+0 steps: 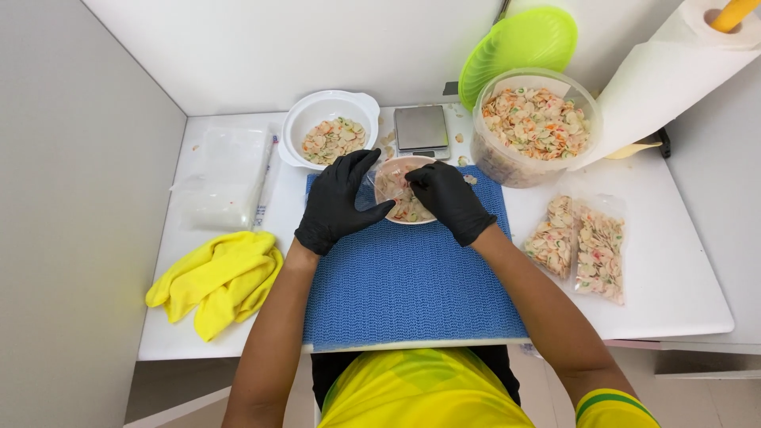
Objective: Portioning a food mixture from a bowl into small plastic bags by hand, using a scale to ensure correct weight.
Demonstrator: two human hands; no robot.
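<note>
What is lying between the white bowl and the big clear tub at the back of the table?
In the head view, a small silver digital scale lies between the white bowl and the clear tub, with some loose pieces beside it.

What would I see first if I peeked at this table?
Probably the two black-gloved hands, left hand and right hand, meeting over a small bowl of colourful chips on the blue mat. Next, the big clear tub heaped with the same chips at the back right, with a bright green lid behind it. A yellow cloth lies crumpled on the left.
</note>
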